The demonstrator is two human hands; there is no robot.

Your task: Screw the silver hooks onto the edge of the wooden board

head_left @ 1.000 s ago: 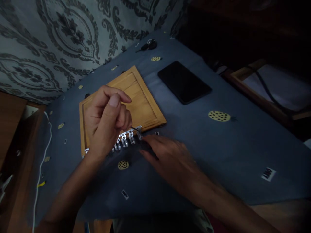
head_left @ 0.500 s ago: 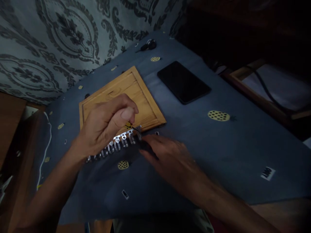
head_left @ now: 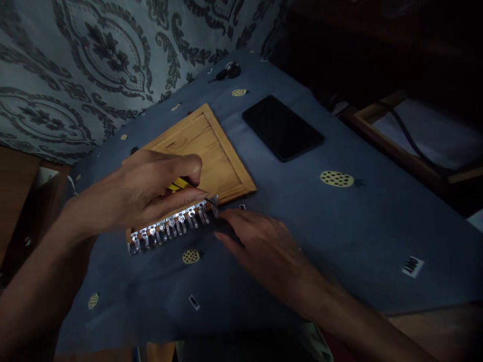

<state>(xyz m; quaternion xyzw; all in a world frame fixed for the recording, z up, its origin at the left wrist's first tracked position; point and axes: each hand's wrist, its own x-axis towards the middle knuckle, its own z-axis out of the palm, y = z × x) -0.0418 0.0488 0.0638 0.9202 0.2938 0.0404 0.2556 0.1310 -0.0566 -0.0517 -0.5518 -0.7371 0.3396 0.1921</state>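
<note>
My left hand is closed around a yellow-handled screwdriver. Its thin dark shaft reaches past my fingertips to the right end of a metal hook rail. That rail, with a row of shiny curved hooks, runs along the near edge of a wooden key cabinet or panel lying flat. My right hand is closed at the rail's right end, pinching a dark object whose kind I cannot make out in the shadow.
A black phone or tablet lies to the right of the wood. Farther back are dark keys. A blue cloth with pineapple prints covers the table. An open drawer or box stands at right, and a patterned curtain hangs behind.
My left hand has turned and shifted left and lower, showing the yellow handle and more of the hook rail. My right hand has stayed nearly in place.
</note>
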